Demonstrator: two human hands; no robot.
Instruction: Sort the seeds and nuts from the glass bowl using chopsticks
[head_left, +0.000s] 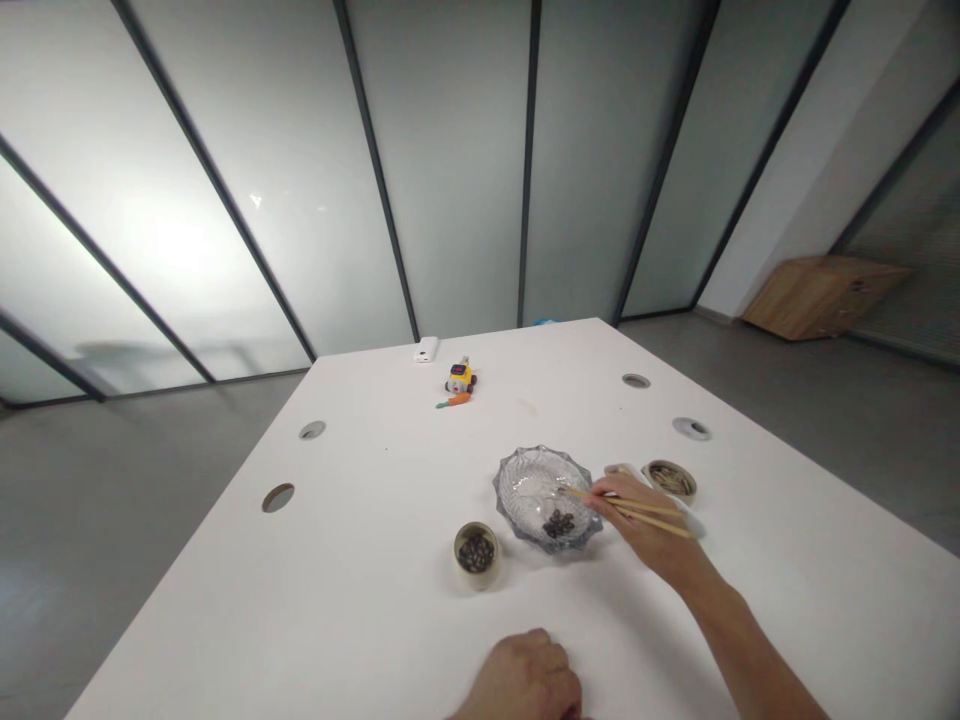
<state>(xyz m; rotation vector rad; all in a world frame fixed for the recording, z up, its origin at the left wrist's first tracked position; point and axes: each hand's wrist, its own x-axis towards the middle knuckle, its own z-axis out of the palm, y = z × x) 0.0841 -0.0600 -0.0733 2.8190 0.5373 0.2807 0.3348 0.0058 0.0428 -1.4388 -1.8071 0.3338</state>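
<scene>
My right hand point(626, 505) is closed around a pair of wooden chopsticks point(649, 512), whose tips reach over a scalloped clear glass bowl point(510, 500). At the tips is a small dark spot; I cannot tell whether it is a pinched bean. A cluster of dark beans point(559, 523) lies in the near part of the bowl. To the bowl's left stands a small round container point(477, 580) with more dark, bean-like pieces point(476, 552) inside. My left hand point(529, 678) rests on the table below it, fingers curled in, with no object showing in it.
Beside my right wrist is another round container point(670, 480) of pale, slender pieces, next to a white object partly hidden by my arm. Farther back on the white table point(360, 560) are a yellow toy vehicle point(460, 377), a toy carrot point(454, 400) and a white device point(426, 349). Round holes pierce the tabletop.
</scene>
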